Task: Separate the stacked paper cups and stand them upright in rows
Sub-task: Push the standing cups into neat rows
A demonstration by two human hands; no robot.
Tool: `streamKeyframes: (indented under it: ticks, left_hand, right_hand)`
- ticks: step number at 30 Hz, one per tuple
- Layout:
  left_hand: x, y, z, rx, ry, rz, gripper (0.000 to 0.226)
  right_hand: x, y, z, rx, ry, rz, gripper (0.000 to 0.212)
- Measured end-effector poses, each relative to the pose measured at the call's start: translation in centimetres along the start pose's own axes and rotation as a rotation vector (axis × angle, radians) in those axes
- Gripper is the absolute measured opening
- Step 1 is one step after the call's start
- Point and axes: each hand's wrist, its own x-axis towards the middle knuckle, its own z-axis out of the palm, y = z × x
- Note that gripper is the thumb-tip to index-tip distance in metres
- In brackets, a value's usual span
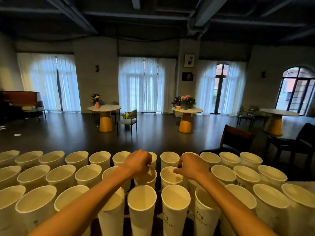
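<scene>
White paper cups (pixel 88 174) everywhere, standing upright and open-mouthed in three rows that run clear across the near edge of the view, rim beside rim. Some carry a small dark printed mark on the side. The table under them barely shows, just dark slivers between the front cups (pixel 158 217).

Both bare arms reach out over the front row to the middle of the spread. The left hand (pixel 139 161) is curled, fingers bent down at the rim of a middle-row cup (pixel 147 178); it looks like a pinch on that rim, though the fingertips are tucked out of sight. The right hand (pixel 191 166) is curled too, thumb stretched out to the rim of the next middle-row cup (pixel 171 175), its fingers folded by a back-row cup (pixel 169 159); whether it really grips anything I cannot tell.

Beyond the cups, a dark floor opens out. Two round tables on yellow cone bases stand well back, the left one (pixel 104 108) with an orange vase of flowers (pixel 96 100), the right one (pixel 187 110) with pink and purple flowers (pixel 185 100). A grey chair (pixel 129 120) sits between them. Dark chairs (pixel 237 138) stand close on the right. White curtains (pixel 146 84) cover tall windows along the far wall.
</scene>
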Motion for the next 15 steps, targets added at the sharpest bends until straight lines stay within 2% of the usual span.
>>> streamKeyframes:
  ticks: [4,8,15]
  left_hand:
    - [0.5,0.0,1.0,-0.005,0.020,0.008,0.019]
    - [0.7,-0.6,1.5,-0.019,0.030,-0.013,0.017]
    - [1.1,-0.7,1.6,-0.037,0.034,-0.039,0.017]
  right_hand:
    - [0.6,0.2,1.0,-0.040,-0.039,-0.030,0.035]
    - [0.9,-0.1,1.7,-0.052,-0.009,-0.053,0.027]
    - [1.4,0.0,2.0,-0.049,-0.002,-0.060,0.027]
